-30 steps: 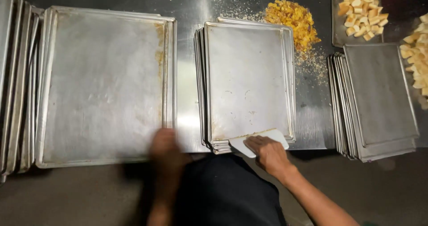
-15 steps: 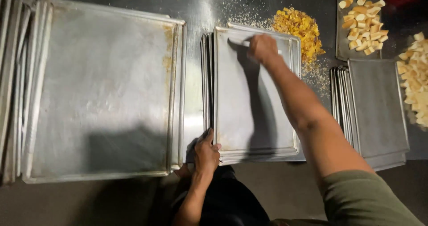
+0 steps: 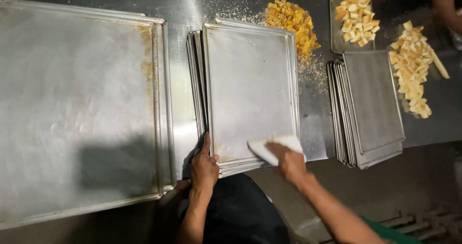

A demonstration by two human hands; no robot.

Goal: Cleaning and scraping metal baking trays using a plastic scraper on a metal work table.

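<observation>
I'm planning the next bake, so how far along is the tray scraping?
Done, apparently: the crumb pile heaped beyond the middle tray stack. In hand: the right hand holds a white scraper at that stack's near edge, and the left hand steadies its corner. Left: the big left tray shows brown residue.

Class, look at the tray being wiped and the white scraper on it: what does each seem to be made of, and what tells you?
Top tray: bare metal, probably aluminium, going by its dull grey sheen and rolled rim. White scraper under the right hand: likely plastic, being flat, matte and opaque, though blurred. The left hand steadies the stack's edge.
</observation>
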